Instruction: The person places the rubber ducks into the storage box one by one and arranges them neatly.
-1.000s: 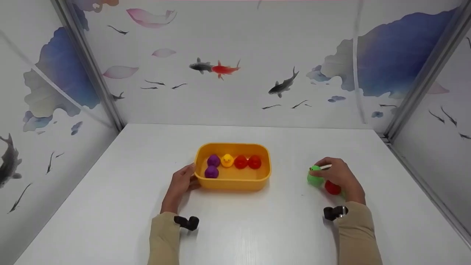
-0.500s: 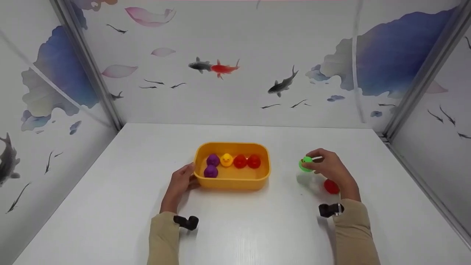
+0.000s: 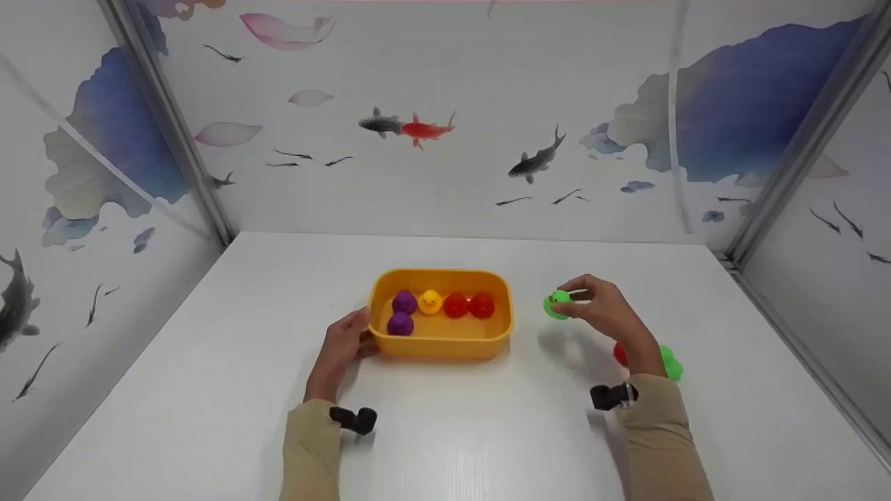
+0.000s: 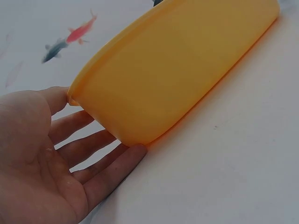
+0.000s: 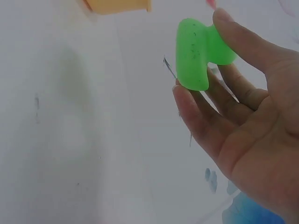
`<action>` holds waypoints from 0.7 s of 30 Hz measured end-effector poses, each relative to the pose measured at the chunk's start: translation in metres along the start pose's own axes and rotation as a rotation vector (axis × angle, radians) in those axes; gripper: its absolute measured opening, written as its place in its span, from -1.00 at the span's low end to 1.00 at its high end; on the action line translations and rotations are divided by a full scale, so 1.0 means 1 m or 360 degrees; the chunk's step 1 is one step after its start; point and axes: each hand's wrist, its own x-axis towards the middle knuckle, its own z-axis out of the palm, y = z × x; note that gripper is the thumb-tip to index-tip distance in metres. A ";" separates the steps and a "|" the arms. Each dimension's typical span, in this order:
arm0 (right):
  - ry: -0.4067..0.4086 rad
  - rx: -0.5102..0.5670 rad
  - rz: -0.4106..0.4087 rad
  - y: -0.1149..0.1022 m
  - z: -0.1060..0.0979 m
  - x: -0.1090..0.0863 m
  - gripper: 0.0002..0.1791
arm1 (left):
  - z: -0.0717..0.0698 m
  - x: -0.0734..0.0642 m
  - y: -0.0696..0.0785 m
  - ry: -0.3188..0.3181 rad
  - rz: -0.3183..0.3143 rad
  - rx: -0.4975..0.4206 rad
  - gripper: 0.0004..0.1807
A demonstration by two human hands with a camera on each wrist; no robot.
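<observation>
A green toy duck [image 3: 557,305] is pinched between the thumb and fingers of my right hand [image 3: 604,308], raised above the white table to the right of a yellow plastic basket [image 3: 445,349]. In the right wrist view the duck [image 5: 192,56] is tipped on its side, its flat base towards the left. My left hand [image 3: 344,343] holds the left end of the basket. In the left wrist view its thumb is at the rim and its fingers [image 4: 114,175] lie along the end wall and lower corner.
Inside the basket are two purple toys [image 3: 400,323], a yellow duck [image 3: 430,303] and two red toys [image 3: 456,305]. Under the right wrist, partly hidden, a red toy [image 3: 620,353] and a green toy [image 3: 670,362] lie on the table. Printed panels enclose the table.
My right hand has lifted the green duck and carried it left towards the basket, uncovering the other green toy near the wrist. My left hand and the basket stay put.
</observation>
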 end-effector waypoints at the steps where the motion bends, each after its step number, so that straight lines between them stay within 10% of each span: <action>1: -0.0005 0.0009 -0.0018 -0.002 0.002 0.000 -0.40 | 0.000 0.000 0.000 -0.0002 -0.0004 0.0007 -0.45; 21: -0.0149 0.0238 -0.0184 -0.033 0.035 0.004 -0.52 | 0.001 0.002 0.001 -0.0008 -0.0040 0.0050 -0.46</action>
